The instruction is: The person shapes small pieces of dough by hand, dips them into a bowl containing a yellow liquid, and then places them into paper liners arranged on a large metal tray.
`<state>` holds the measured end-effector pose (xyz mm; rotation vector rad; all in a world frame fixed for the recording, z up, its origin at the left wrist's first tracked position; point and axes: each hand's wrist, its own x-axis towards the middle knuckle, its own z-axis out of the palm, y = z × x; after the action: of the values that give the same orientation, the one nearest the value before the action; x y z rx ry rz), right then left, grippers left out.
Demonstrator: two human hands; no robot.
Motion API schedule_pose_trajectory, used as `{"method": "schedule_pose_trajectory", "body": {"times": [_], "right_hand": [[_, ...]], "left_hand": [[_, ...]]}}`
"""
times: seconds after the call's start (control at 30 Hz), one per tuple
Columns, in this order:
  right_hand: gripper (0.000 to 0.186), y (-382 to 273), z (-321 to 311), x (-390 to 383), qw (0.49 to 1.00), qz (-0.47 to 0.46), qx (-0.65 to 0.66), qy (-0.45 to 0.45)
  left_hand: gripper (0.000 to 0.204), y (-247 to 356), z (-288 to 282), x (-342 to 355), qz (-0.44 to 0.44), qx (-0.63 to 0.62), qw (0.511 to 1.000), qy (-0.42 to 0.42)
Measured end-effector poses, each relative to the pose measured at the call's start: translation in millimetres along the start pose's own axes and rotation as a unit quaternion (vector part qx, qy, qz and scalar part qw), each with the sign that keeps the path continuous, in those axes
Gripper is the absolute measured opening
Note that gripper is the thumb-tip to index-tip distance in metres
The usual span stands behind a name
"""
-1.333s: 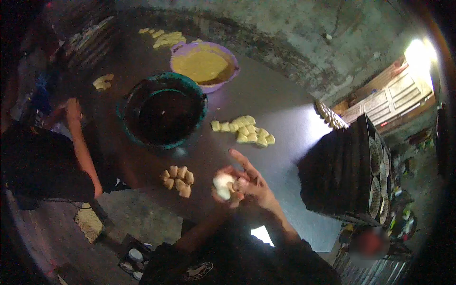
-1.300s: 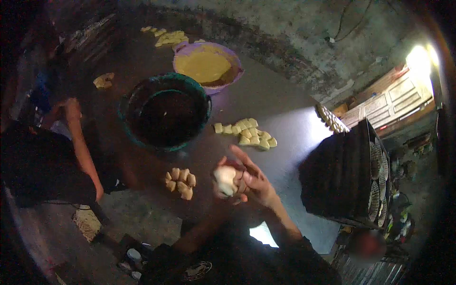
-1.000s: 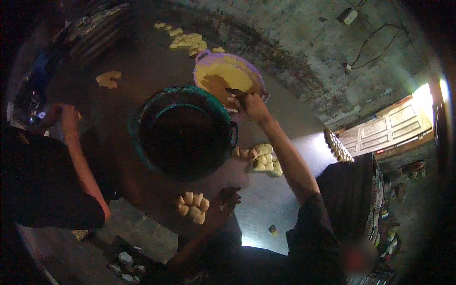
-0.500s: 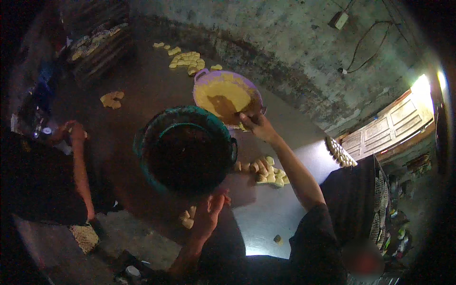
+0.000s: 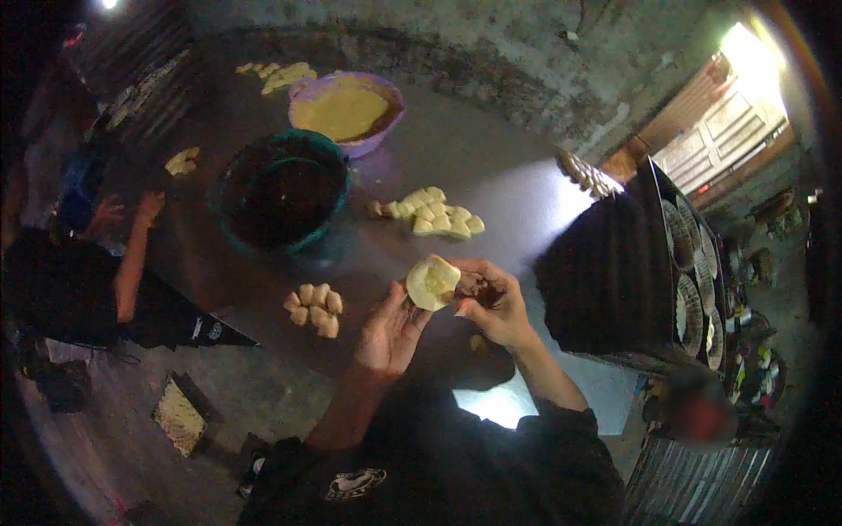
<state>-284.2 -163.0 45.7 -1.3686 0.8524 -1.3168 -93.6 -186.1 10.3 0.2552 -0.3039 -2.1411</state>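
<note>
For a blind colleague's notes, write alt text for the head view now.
A person's left hand, palm up, and curled right hand meet at a flat pale-yellow round, seemingly dough. On the dark table are a teal tub, a purple bowl of yellow mass and clusters of pale pieces; another person is at left.

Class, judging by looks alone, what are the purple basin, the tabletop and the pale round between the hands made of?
Purple basin: probably plastic, smooth, evenly coloured along its rim.
Tabletop: perhaps metal; smooth, with a soft sheen.
Pale round: seemingly dough, matt, with an uneven edge.
</note>
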Motion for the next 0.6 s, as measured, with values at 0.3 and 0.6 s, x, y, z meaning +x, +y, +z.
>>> {"method": "schedule_pose_trajectory", "body": {"times": [0.3,0.6], "right_hand": [[0.025,-54.3,-25.3,-115.9,0.965,-0.077,-0.231,0.101],[0.026,-60.5,-0.9,-169.8,0.924,-0.179,-0.336,-0.038]], "left_hand": [[0.035,-104.7,53.2,-50.9,0.063,0.358,0.931,-0.013],[0.024,-120.9,28.3,-109.8,0.031,0.44,0.887,0.135]]}}
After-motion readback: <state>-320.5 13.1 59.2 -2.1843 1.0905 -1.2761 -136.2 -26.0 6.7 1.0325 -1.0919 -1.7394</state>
